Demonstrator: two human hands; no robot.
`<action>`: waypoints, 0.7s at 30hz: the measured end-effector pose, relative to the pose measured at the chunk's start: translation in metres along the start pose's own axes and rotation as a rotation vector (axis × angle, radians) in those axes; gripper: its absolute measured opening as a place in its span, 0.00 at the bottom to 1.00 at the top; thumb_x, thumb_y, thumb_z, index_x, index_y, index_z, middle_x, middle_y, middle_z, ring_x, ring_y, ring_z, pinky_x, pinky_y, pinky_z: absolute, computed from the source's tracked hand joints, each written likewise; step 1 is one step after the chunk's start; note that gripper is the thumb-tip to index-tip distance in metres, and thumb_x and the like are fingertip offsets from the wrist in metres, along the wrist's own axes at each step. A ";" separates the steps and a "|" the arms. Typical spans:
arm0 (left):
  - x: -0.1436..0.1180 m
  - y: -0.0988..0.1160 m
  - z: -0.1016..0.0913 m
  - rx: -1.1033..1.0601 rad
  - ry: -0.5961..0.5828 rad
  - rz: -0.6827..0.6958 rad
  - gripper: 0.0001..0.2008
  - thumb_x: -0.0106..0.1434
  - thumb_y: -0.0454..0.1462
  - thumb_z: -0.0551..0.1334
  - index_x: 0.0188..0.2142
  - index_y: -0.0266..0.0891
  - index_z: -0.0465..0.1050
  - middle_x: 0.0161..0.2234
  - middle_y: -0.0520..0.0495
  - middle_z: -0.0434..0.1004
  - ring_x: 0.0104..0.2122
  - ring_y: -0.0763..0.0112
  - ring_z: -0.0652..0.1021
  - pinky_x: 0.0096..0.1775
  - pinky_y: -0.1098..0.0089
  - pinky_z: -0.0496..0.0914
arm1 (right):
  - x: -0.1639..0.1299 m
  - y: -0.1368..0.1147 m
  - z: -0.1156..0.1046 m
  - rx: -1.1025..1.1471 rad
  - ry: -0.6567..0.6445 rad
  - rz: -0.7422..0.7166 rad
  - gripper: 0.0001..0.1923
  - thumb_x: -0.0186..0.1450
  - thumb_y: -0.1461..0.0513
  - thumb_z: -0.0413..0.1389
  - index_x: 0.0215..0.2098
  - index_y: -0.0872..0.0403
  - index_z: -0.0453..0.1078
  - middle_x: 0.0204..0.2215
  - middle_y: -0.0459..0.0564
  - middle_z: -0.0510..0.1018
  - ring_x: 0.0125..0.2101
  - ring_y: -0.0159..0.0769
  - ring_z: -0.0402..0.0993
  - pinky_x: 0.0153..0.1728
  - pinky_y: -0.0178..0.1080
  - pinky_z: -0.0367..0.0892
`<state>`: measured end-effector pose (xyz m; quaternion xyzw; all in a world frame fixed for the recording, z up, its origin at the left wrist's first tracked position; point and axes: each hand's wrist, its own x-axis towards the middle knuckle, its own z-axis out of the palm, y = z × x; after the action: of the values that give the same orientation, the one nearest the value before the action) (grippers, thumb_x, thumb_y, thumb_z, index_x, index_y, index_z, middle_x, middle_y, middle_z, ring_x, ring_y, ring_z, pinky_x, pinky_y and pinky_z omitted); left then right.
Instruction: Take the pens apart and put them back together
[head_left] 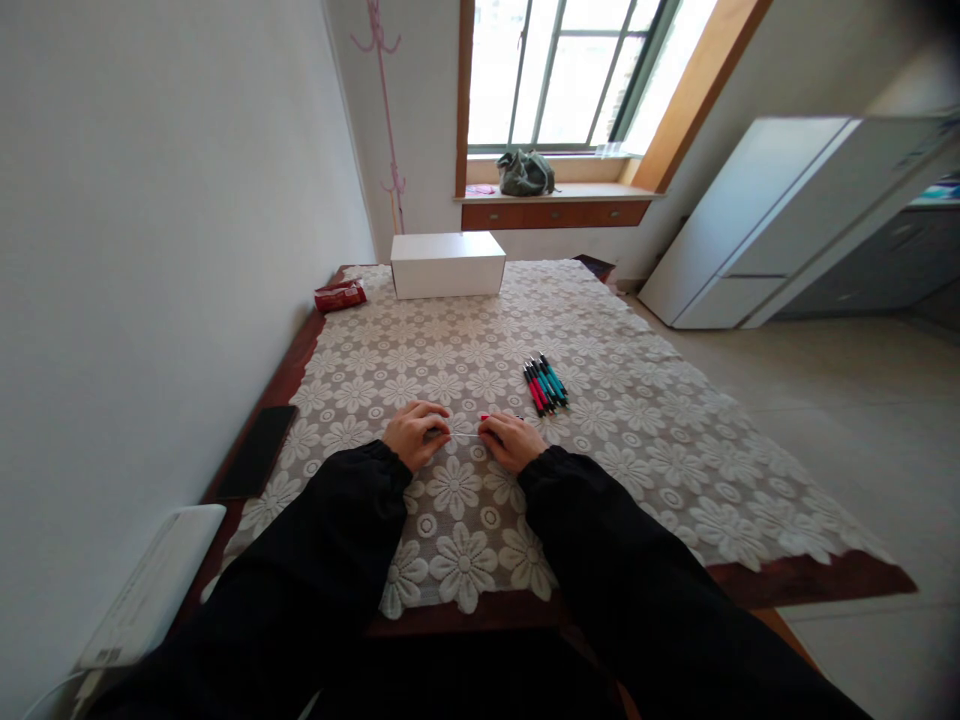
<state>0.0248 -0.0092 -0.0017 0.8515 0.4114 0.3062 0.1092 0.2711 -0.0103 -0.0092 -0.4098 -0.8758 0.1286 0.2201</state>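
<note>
Counter (645,470): lace-covered; we work at its near middle.
Pens (545,384): bundle just right of us.
Left hand (415,433): clenched on a pen part.
Right hand (512,441): grasping a red pen (487,417) (refill bridging both); next, a straight pull or push.

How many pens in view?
About 7: roughly six lie bundled in a pile on the tablecloth, right of the hands, pink and teal. One more, pink-tipped, is held by the right hand. The pile overlaps, so some may be hidden.
</note>
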 end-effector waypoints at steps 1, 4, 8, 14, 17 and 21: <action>0.000 0.000 0.000 0.004 0.002 0.000 0.03 0.60 0.40 0.66 0.32 0.44 0.78 0.45 0.48 0.77 0.47 0.62 0.74 0.54 0.57 0.68 | 0.000 0.000 0.000 0.006 -0.006 0.000 0.06 0.68 0.63 0.51 0.37 0.51 0.70 0.38 0.50 0.77 0.41 0.37 0.72 0.45 0.38 0.64; 0.001 0.000 -0.001 0.009 0.008 0.006 0.03 0.60 0.40 0.67 0.32 0.44 0.78 0.44 0.48 0.78 0.47 0.62 0.74 0.54 0.57 0.68 | -0.001 0.000 0.002 0.011 -0.015 0.001 0.05 0.67 0.62 0.53 0.37 0.51 0.71 0.38 0.50 0.77 0.43 0.38 0.73 0.46 0.38 0.65; 0.001 0.000 0.000 0.014 0.018 0.009 0.03 0.60 0.40 0.67 0.31 0.45 0.78 0.44 0.49 0.78 0.47 0.62 0.74 0.53 0.57 0.68 | -0.001 0.001 0.004 0.023 -0.025 0.000 0.04 0.65 0.62 0.54 0.39 0.51 0.70 0.34 0.49 0.77 0.44 0.38 0.73 0.47 0.38 0.64; 0.001 -0.001 -0.001 0.008 0.027 0.018 0.03 0.60 0.40 0.67 0.31 0.45 0.78 0.44 0.49 0.78 0.47 0.62 0.74 0.53 0.57 0.68 | -0.001 0.000 0.004 0.024 -0.029 -0.001 0.04 0.65 0.62 0.54 0.39 0.51 0.68 0.33 0.47 0.76 0.38 0.36 0.73 0.44 0.37 0.65; 0.001 -0.001 -0.001 0.006 0.026 0.015 0.03 0.60 0.40 0.67 0.31 0.45 0.78 0.44 0.49 0.78 0.47 0.62 0.74 0.53 0.57 0.68 | -0.001 0.000 0.004 0.030 -0.034 0.003 0.03 0.66 0.62 0.53 0.38 0.51 0.68 0.34 0.48 0.77 0.40 0.37 0.73 0.45 0.37 0.65; 0.001 -0.001 0.000 0.001 0.023 0.009 0.02 0.60 0.39 0.66 0.32 0.45 0.78 0.44 0.49 0.78 0.47 0.63 0.74 0.54 0.58 0.68 | -0.001 -0.001 0.002 0.044 -0.025 -0.024 0.05 0.67 0.63 0.51 0.37 0.52 0.68 0.35 0.49 0.77 0.40 0.37 0.73 0.47 0.38 0.64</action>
<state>0.0242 -0.0081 -0.0016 0.8497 0.4092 0.3162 0.1025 0.2693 -0.0117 -0.0109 -0.3928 -0.8803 0.1500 0.2197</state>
